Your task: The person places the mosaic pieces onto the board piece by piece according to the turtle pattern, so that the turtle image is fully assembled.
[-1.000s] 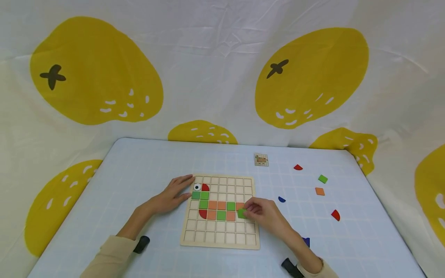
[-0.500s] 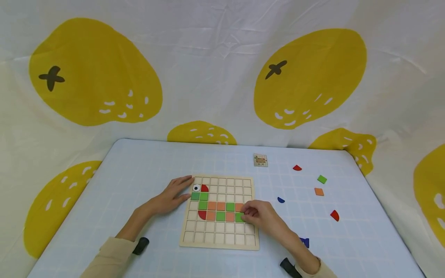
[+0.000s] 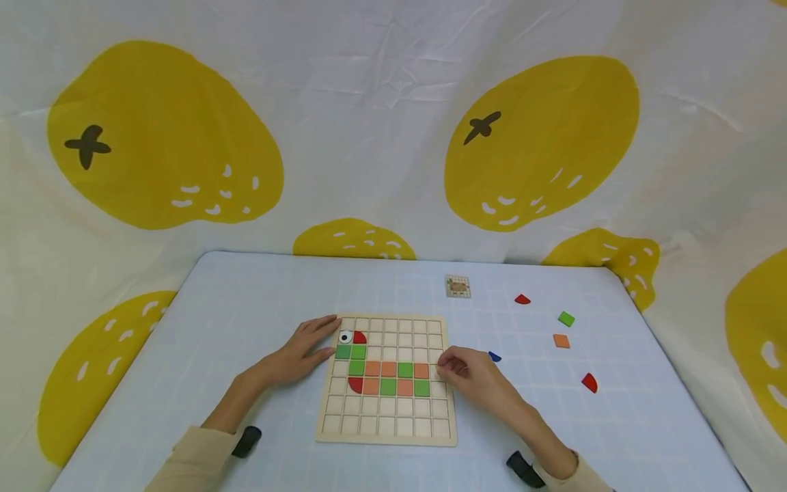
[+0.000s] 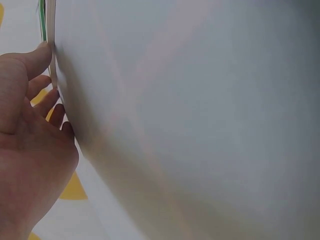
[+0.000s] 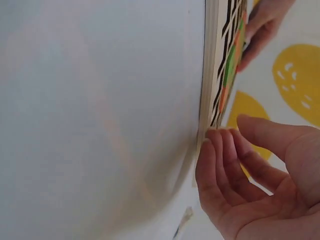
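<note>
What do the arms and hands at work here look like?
They belong to a person: the left hand and the right hand are both bare, with no gloves. The left sleeve and the right sleeve are plain beige. A small black rounded piece shows beside the left cuff, and another beside the right. No cables are visible.

Board [image 3: 387,406] is on the table [image 3: 246,301], tiles [image 3: 389,369] in its cells. Left hand [image 3: 294,357] is at its left edge, right hand [image 3: 476,377] at its right. Card [image 3: 458,286] lies past the far right corner, loose pieces [image 3: 561,341] scattered further right.
</note>
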A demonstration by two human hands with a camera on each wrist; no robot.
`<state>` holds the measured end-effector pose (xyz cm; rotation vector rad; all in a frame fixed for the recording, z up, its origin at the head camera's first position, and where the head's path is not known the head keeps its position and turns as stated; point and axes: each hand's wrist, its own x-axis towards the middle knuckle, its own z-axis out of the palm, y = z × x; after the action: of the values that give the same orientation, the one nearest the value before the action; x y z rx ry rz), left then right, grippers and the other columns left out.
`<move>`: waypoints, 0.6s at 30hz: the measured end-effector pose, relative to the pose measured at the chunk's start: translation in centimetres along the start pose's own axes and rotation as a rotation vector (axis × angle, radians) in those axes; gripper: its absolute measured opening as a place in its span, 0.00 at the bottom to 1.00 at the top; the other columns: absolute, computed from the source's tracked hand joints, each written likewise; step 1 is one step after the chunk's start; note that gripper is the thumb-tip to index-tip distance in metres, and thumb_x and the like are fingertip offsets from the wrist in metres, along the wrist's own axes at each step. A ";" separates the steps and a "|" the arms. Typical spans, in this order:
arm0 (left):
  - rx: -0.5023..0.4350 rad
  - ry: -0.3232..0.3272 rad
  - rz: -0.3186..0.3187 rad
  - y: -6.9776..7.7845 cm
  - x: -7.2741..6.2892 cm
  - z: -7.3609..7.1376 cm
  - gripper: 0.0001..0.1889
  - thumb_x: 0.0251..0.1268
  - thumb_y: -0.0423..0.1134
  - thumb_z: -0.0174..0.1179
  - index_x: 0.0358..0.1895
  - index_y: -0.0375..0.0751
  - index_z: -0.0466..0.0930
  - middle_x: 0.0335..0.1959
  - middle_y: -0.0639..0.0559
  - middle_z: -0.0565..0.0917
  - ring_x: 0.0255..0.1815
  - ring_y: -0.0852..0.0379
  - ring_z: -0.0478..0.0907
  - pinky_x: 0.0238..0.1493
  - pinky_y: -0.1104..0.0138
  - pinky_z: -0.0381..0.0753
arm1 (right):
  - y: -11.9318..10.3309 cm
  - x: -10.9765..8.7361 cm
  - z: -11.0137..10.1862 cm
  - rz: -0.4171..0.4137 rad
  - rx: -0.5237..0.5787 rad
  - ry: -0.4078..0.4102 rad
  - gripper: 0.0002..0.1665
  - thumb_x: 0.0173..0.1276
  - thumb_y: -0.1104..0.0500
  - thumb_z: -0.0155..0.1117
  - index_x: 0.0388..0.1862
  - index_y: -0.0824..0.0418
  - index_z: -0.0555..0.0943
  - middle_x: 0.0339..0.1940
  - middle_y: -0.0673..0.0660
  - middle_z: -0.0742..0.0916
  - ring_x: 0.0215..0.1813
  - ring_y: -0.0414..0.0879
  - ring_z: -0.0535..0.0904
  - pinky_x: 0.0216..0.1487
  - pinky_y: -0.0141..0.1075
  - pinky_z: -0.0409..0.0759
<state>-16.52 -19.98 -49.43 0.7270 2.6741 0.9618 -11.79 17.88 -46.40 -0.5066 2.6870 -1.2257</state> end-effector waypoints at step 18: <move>-0.004 0.003 0.002 0.2 0.0 0.1 0.32 0.79 0.41 0.57 0.80 0.36 0.59 0.81 0.38 0.58 0.79 0.34 0.52 0.74 0.37 0.57 | 3.3 0.0 -4.7 0.110 -0.169 0.190 0.06 0.70 0.64 0.70 0.45 0.62 0.85 0.38 0.51 0.86 0.41 0.45 0.80 0.47 0.39 0.85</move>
<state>-16.40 -19.85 -49.38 0.7281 2.6735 0.9694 -13.85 23.25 -45.80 -0.2692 2.9501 -1.0741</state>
